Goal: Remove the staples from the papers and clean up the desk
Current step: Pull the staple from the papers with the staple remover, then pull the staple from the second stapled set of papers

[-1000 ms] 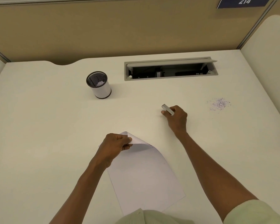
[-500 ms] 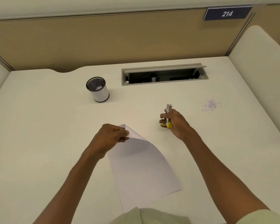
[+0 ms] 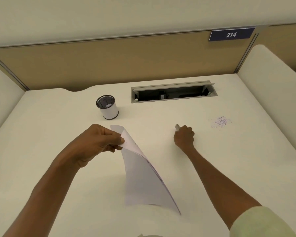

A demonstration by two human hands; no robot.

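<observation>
My left hand pinches the top corner of the white papers and holds them up off the desk, so the sheets hang down and curl. My right hand rests on the desk to the right of the papers, closed around a small staple remover; only its light tip shows past the fingers. A little heap of pulled staples lies on the desk further right.
A white mesh-topped cup stands at the back left of the cream desk. An open cable tray slot is set into the back. Padded dividers flank both sides; a tan partition with a "214" sign closes the rear.
My left hand has lifted the papers from lying flat to hanging in the air. My right hand turned the staple remover down into its fist on the desk.
</observation>
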